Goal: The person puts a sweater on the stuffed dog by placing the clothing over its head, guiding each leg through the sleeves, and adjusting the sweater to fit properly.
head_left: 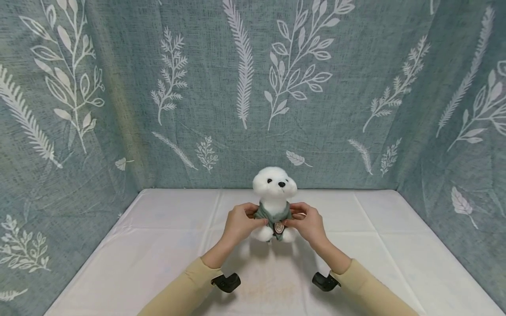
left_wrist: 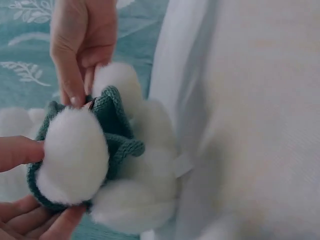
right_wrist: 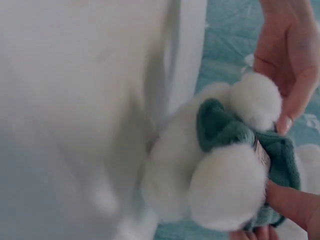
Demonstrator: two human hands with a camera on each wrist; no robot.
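Note:
A white plush dog (head_left: 272, 186) sits upright on the table, facing the head camera. It wears a green knitted sweater (head_left: 272, 213) with a small shield-shaped badge (head_left: 279, 227) low on its front. On the image's left side, my left hand (head_left: 240, 224) pinches the sweater, thumb in front and fingers behind. From the other side my right hand (head_left: 310, 224) grips it the same way, its thumb by the badge. In the left wrist view a white fluffy paw (left_wrist: 75, 155) pokes out through the sweater's edge (left_wrist: 117, 112). Fingertips behind the dog are partly hidden.
A white cloth covers the table (head_left: 178, 250). Blue-green curtains (head_left: 205, 87) with white leaf prints hang behind and on both sides. Black wrist mounts (head_left: 227, 283) sit at the cuffs of the cream sleeves (head_left: 186, 285).

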